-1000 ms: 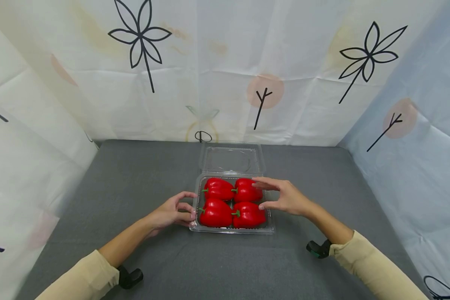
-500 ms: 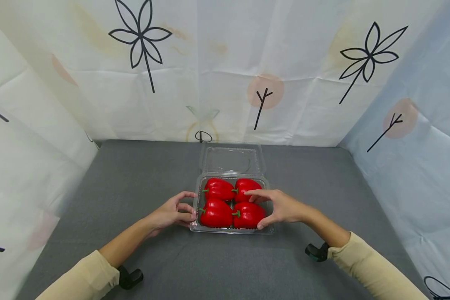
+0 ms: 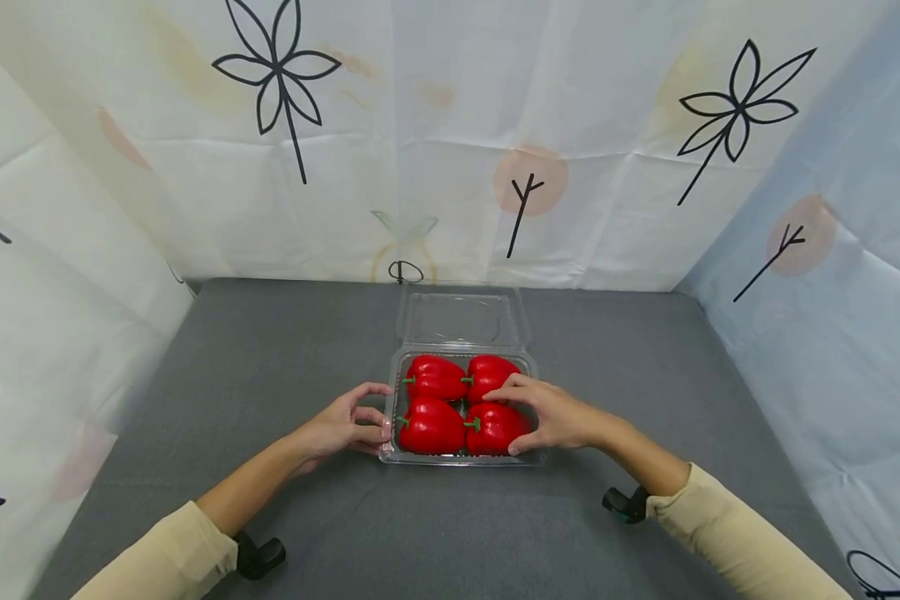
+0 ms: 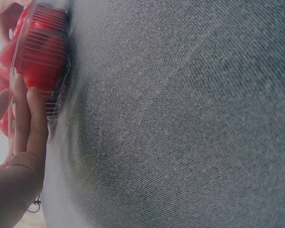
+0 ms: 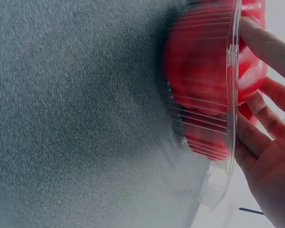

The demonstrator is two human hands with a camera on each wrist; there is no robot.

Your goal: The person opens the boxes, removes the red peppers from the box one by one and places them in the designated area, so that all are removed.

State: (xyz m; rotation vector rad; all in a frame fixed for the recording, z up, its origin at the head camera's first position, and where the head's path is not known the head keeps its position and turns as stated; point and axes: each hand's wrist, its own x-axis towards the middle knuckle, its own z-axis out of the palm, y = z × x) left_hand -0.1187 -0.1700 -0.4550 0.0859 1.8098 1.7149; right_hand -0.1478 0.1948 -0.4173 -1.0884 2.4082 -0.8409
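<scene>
Right grip: the person's right hand (image 3: 558, 414), clamped on a glossy, rounded red bell pepper (image 3: 495, 433), thumb at about 5 o'clock on it, fingers curving over toward 12.
Held pepper: in the 4-to-5 o'clock quarter of a clear, rectangular, ribbed plastic tray (image 3: 412, 459) (its green stem (image 3: 472, 424) points to 9 o'clock).
Left grip: the left hand (image 3: 337, 425) at the tray's 9 o'clock side, fingers fairly straight and touching the rim and outer wall, thumb and fingers apart.
Other peppers: three more, red and glossy, in the same tray: one at 1 o'clock (image 3: 487, 375), one near 11 (image 3: 437, 378), one near 7 (image 3: 431, 429).
Lid: transparent embossed plastic (image 3: 462, 321), swung open toward 12 o'clock and joined to the tray.
Bench: flat, grey, woven-looking surface (image 3: 360, 533) under the tray.
Sleeves: beige, rolled cloth, one from 7 o'clock (image 3: 172, 554), one from 5 (image 3: 750, 533).
Backdrop: white creased sheet (image 3: 435, 117) with black line-drawn plants, beyond the bench at 12 o'clock.
</scene>
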